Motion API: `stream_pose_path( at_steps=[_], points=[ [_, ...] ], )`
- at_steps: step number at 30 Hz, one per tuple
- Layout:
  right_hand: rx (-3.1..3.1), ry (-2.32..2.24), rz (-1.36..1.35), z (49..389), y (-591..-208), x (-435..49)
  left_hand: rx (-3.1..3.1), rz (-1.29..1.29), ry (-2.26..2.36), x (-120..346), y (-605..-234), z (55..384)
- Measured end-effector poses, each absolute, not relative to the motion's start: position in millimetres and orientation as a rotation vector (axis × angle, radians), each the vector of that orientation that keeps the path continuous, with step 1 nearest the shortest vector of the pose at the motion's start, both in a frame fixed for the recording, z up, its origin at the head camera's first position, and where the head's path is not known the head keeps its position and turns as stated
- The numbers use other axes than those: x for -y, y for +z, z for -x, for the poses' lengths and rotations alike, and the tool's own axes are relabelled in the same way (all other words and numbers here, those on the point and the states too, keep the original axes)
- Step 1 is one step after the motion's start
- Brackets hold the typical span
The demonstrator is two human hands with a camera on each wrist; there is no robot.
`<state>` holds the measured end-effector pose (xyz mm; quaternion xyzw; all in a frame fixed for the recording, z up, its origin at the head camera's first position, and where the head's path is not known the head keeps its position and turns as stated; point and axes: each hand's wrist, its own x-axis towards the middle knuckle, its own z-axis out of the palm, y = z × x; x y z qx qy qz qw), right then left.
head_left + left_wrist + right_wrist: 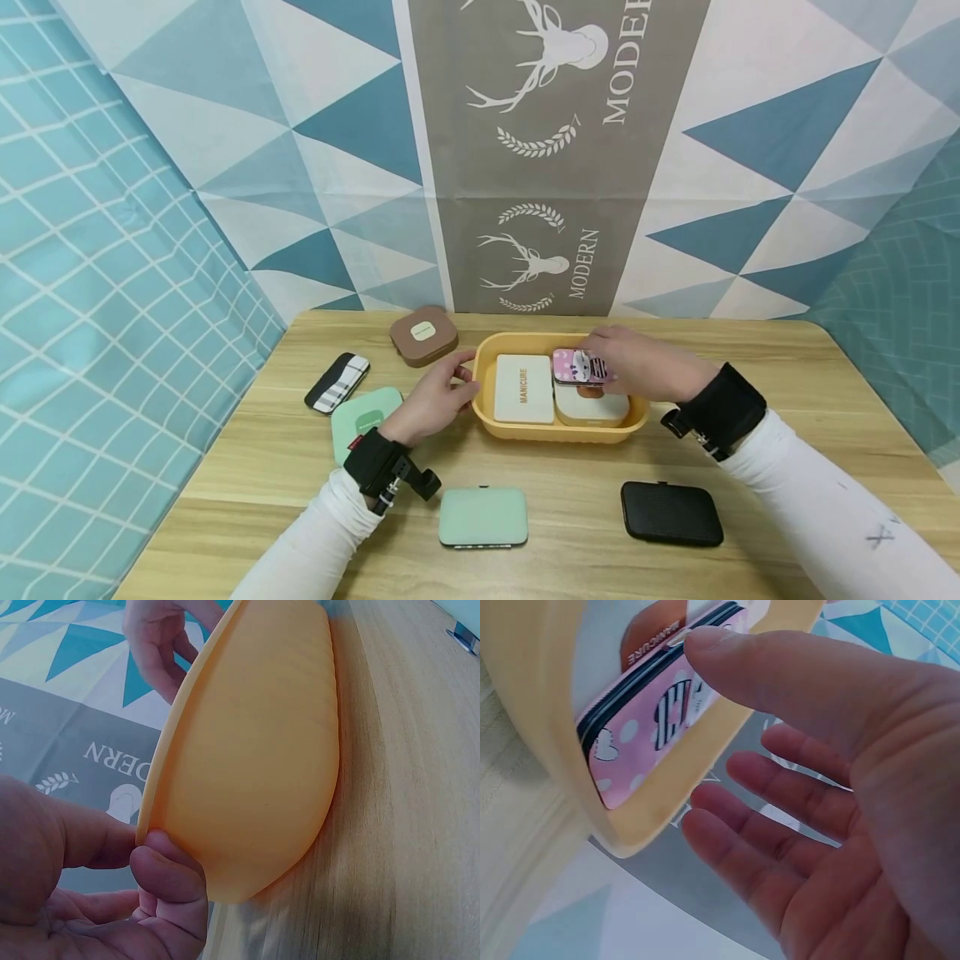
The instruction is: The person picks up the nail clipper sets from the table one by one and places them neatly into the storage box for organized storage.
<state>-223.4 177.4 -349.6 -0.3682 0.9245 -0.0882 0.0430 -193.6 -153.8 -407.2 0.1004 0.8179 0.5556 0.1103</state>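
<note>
My left hand pinches the left end rim of a yellow plastic basket between thumb and fingers; the left wrist view shows the pinched rim. Inside the basket, a white case marked MANICURE lies on the left. To its right is a white case with a brown patch. A pink cartoon manicure case sits at the back right of the basket. My right hand is over it, thumb at the clasp edge of the pink case, the other fingers spread loosely beyond the far rim.
A brown case, a plaid-and-black case and a mint case lie left of the basket, the last partly behind my left wrist. Nearer the front are a pale green case and a black case. A patterned cloth wall stands behind the table.
</note>
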Motion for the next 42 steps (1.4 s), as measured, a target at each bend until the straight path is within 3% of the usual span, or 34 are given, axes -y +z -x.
stream_pose_path(
  at_steps=[24,42],
  points=[
    [-2.911,-0.273,1.074,184.9,-327.8,-195.4,-2.406,-0.304,1.644,153.6,-407.3,192.3],
    [-2.925,-0.311,1.187,149.5,-331.1,-212.6,-2.405,-0.314,1.645,154.0,-407.0,193.1]
  ],
)
